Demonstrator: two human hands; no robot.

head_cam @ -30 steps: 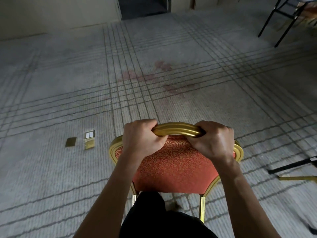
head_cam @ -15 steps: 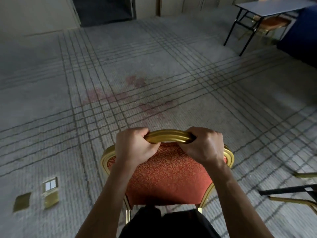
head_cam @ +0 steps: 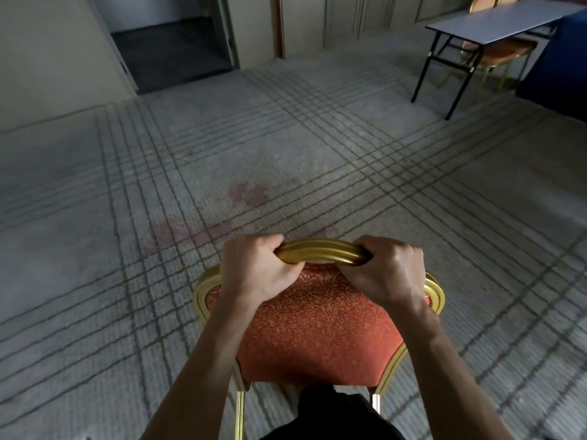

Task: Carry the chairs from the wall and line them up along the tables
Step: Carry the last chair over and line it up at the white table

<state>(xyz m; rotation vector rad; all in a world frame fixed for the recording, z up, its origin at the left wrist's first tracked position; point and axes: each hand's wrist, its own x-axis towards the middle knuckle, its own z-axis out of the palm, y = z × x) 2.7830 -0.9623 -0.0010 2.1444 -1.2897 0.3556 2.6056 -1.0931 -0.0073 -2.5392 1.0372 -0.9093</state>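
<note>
A chair (head_cam: pixel 320 328) with a gold frame and a patterned orange-red back is right in front of me, seen from behind and above. My left hand (head_cam: pixel 254 268) grips the left part of its curved gold top rail. My right hand (head_cam: pixel 384 268) grips the right part of the same rail. Both sets of fingers curl over the rail's far side. A folding table (head_cam: pixel 495 19) with a grey top and black legs stands at the far right, with another gold and orange chair (head_cam: pixel 505 49) tucked under it.
Grey carpet (head_cam: pixel 286 160) with dark crossing lines and a reddish stain stretches ahead. An open dark doorway (head_cam: pixel 171 49) lies at the far left, with panelled wall beside it. A dark blue covered shape (head_cam: pixel 559 61) sits at the right edge.
The view has swung right and forward across the carpet with the chair held the same way. The floor plates at the left have left the view. The table has come closer.
</note>
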